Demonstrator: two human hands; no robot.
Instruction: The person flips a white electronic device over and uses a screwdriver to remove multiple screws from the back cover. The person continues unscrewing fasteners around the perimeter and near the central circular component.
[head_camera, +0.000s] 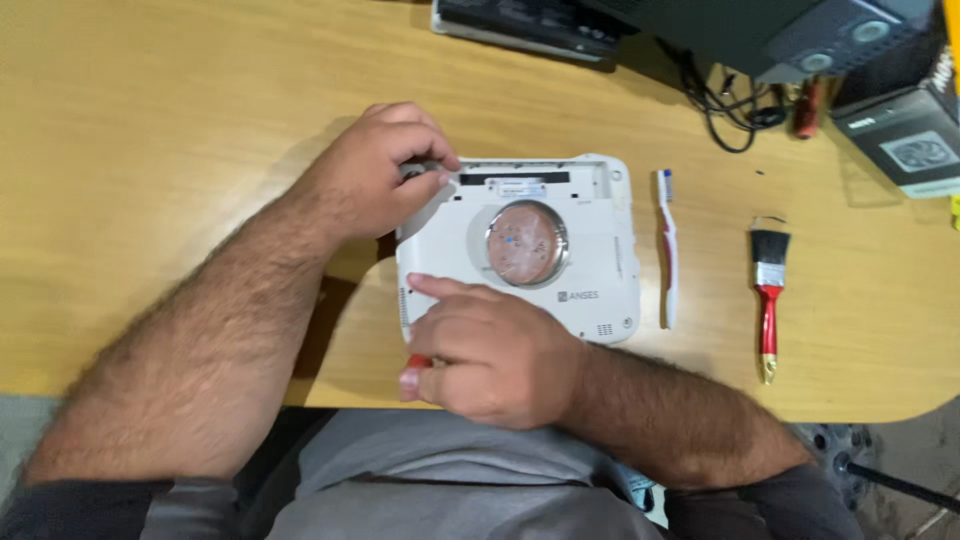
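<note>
A small white laptop (590, 270) lies closed on the wooden desk (160, 130), with a round reddish disc (526, 243) on its top face. My left hand (375, 175) grips the laptop's far left corner, fingers curled over a grey part there. My right hand (485, 355) rests on the near left edge, index finger stretched across the white shell. It is closed around a red-handled tool (415, 365), of which only the end shows.
A red and white toothbrush (667, 250) lies just right of the laptop. Further right is a paintbrush (768, 300) with a red handle. Dark equipment, cables (735, 110) and a box (905, 135) sit along the desk's far right.
</note>
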